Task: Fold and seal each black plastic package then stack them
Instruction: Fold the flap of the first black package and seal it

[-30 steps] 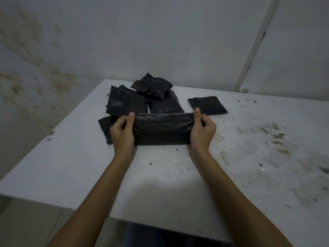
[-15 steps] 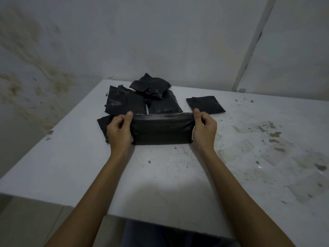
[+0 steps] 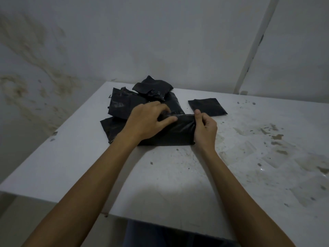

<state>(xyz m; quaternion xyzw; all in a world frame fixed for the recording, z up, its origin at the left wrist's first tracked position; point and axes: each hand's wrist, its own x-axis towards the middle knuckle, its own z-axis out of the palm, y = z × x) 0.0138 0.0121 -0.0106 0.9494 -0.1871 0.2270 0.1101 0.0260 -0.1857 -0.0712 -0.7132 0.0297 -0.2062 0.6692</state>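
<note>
A folded black plastic package point(image 3: 178, 132) lies flat on the white table point(image 3: 160, 175) in front of me. My left hand point(image 3: 147, 120) lies over its left half, with thumb and fingertips pinching the folded top edge near the middle. My right hand point(image 3: 204, 127) grips the package's right end, thumb up at the top corner. Behind it sits a loose pile of black packages point(image 3: 135, 100), topped by a crumpled one point(image 3: 153, 88). One flat black package point(image 3: 207, 106) lies alone to the right of the pile.
A stained white wall point(image 3: 160, 41) rises just behind the table. A pale pipe point(image 3: 252, 50) runs up the wall at the right. The table's right side point(image 3: 267, 139) is marked with dirt and tape residue. Its left edge drops to the floor point(image 3: 35, 220).
My left hand has left the package's left end and slid right onto the folded top edge. The right hand keeps its grip on the right end.
</note>
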